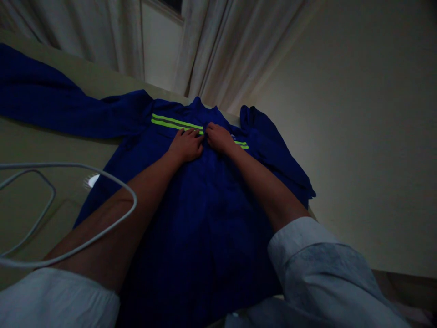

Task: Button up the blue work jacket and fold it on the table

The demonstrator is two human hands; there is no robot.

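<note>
A dark blue work jacket (205, 214) with yellow-green and grey reflective stripes lies spread out, front side up, its collar away from me. My left hand (187, 145) rests on the left chest stripe, with thumb and index finger closed at the edge of the front opening. Beside it, my right hand (220, 137) has its fingers curled and pinches the cloth on the other side of that opening, just below the collar. The hands are almost touching. Whatever fastener lies under the fingertips is hidden.
A pale table (41, 141) carries the jacket. One sleeve (68, 98) stretches out to the left; the other bends down at the right. A white cable (78, 166) loops over my left forearm. Curtains (232, 54) hang behind, and a plain pale surface (358, 136) fills the right.
</note>
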